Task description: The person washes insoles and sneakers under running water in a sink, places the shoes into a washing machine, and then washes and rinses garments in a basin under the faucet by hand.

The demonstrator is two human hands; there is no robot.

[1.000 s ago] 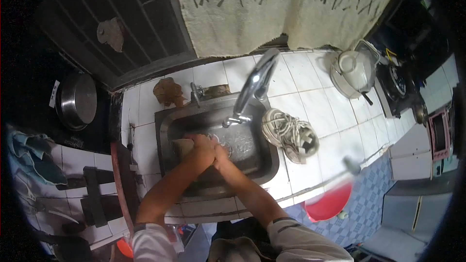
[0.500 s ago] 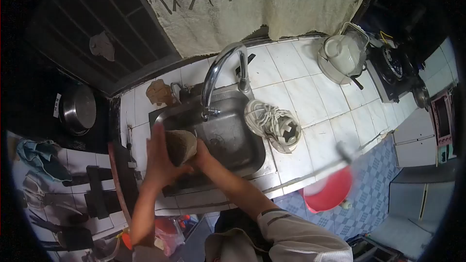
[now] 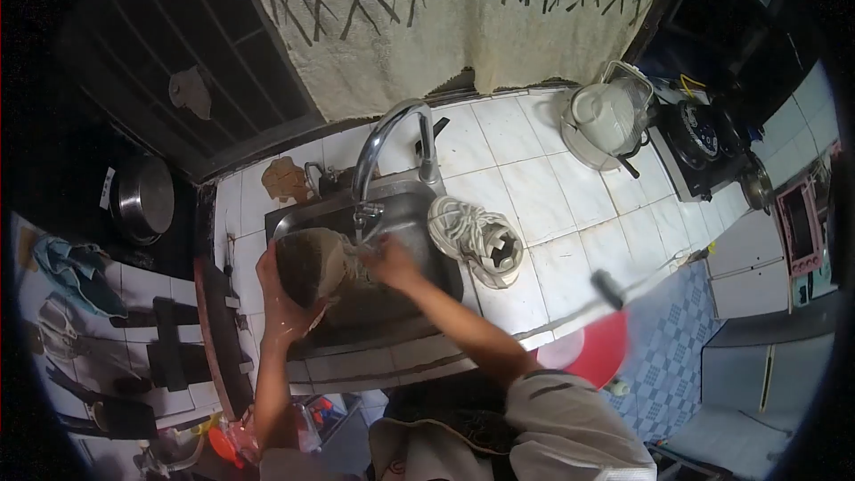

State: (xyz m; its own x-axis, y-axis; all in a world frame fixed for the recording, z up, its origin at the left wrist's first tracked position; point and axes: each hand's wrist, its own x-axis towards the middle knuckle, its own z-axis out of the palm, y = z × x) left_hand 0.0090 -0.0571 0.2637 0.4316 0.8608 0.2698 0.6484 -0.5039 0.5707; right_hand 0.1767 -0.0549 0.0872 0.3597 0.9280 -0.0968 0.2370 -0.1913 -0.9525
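Over the left side of the steel sink (image 3: pixel 392 331), my left hand (image 3: pixel 283 307) grips a shoe (image 3: pixel 337 267) with a dark brown underside and a pale edge. My right hand (image 3: pixel 392 263) is at the shoe's right side, below the tap, fingers curled and blurred by motion; whether it holds something is hidden. A curved chrome tap (image 3: pixel 378 138) arches over the basin, its spout just above the right hand. Beside the basin, on the white tiled counter, sits a white laced sneaker (image 3: pixel 476 240).
A brown crumpled thing (image 3: pixel 286 179) lies behind the sink's left corner. Toward the back right stand a pale pot-like container (image 3: pixel 595 125) and a black stove (image 3: pixel 699 138). A small dark object (image 3: pixel 608 289) is near the counter's front edge, above a red basin (image 3: pixel 598 346) on the floor.
My right hand has moved up and right, toward the tap. The shoe has turned and shifted slightly left in my left hand. My view has shifted a little.
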